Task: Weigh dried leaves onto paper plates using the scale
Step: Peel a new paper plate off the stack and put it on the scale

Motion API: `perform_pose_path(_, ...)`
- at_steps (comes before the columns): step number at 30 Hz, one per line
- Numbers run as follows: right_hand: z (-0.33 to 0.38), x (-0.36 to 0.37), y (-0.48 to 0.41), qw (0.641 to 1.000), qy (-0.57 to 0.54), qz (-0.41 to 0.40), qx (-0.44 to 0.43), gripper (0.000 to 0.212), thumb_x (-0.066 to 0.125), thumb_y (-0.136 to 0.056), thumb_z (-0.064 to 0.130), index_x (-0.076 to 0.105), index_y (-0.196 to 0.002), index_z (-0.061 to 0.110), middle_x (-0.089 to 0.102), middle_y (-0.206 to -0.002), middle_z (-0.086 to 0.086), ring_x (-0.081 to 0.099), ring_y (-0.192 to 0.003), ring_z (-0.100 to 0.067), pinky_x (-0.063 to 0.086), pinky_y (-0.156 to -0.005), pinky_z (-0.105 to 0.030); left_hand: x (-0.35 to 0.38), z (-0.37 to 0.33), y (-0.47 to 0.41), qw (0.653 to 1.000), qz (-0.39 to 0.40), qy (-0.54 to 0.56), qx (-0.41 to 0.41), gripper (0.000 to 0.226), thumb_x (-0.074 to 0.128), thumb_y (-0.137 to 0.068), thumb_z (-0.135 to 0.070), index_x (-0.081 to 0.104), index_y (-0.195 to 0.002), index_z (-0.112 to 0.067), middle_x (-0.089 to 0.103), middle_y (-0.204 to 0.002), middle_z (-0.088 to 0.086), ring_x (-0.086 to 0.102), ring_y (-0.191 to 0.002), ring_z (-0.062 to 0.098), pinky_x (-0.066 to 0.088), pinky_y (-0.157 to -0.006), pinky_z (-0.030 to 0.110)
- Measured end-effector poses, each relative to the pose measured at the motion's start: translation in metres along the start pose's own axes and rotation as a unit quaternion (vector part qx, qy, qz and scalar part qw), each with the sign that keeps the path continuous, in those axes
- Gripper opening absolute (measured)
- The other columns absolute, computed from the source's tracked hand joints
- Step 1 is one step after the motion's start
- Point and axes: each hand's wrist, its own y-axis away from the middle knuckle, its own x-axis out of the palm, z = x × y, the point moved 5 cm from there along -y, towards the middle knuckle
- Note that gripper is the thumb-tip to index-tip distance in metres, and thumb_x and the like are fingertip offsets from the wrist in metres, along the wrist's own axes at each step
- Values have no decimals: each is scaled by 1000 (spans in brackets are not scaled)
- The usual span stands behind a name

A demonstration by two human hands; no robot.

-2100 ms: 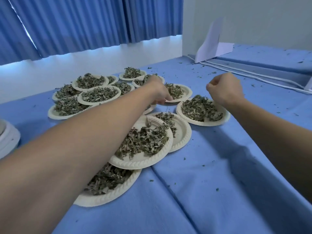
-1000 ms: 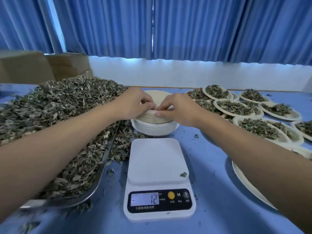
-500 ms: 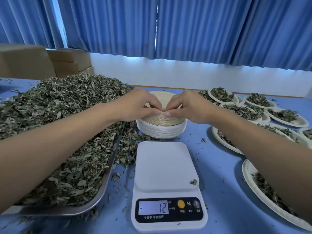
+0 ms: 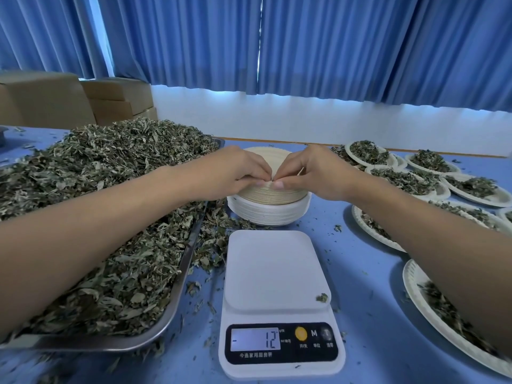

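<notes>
- The stack of paper plates is set on the desk, just behind the scale and beside the tray's right edge.
- The left hand is curled, and the near top rim of the stack is pinched by its fingertips.
- The right hand is curled too, and the same rim is pinched between its thumb and fingers.
- The 2 hands are brought together, touching at the fingertips over the stack's near edge.
- The stack is seen in 2 shades: tan plates on top, white plates beneath.
- The scale is placed at the front centre of the desk; 1 leaf scrap is left at the near right corner of its platform.
- The display is lit; "12" is shown, with a dash at the left.
- The dried leaves are heaped in a metal tray on the left, partly covered by the left forearm.
- Loose leaves are spilled on the desk between tray, scale and stack.
- Filled plates are laid out on the right, several overlapping, some hidden by the right forearm.
- The desk is covered in blue cloth flecked with crumbs.
- Blue curtains are hung behind; cardboard boxes are stacked far left.
</notes>
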Motion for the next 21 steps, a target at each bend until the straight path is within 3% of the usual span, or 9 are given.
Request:
perform_pose_path(6, 4, -6, 3, 1000, -21, -18, -5, 12, 81, -87, 30, 84, -96, 22, 77, -96, 8, 68, -94, -7, 53, -88, -27, -3, -4, 5, 997, -32, -51, 38, 26, 57, -98, 1, 72, -118, -2, 68, -124, 2, 64, -112, 21, 47, -98, 37)
perform_pose_path(14, 17, -21, 5, 998, -35, -40, -20, 12, 78, -90, 27, 83, -101, 27, 76, -95, 7, 67, -96, -12, 54, -94, -41, -14, -5, 7, 991, -104, -67, 44, 24, 53, -101, -1, 69, -119, 2, 66, -122, 11, 63, -113, 29, 48, -100, 44)
perform_pose_path(18, 17, -20, 8, 1000, -18, 0, -10, 13, 79, -89, 25, 83, -101, 23, 77, -96, 9, 68, -97, -7, 54, -96, -34, -11, -11, 10, 994, -86, -43, 50, 22, 56, -103, -14, 72, -114, -2, 69, -113, 6, 64, -105, 21, 49, -96, 36)
perform_pose_path(21, 19, -14, 9, 1000, 4, 5, -23, 15, 78, -90, 26, 83, -103, 23, 75, -96, 8, 66, -93, -2, 50, -85, -21, -13, -11, 9, 998, -60, -17, 32, 24, 60, -101, -25, 74, -107, -7, 73, -103, 0, 64, -94, 15, 50, -89, 36)
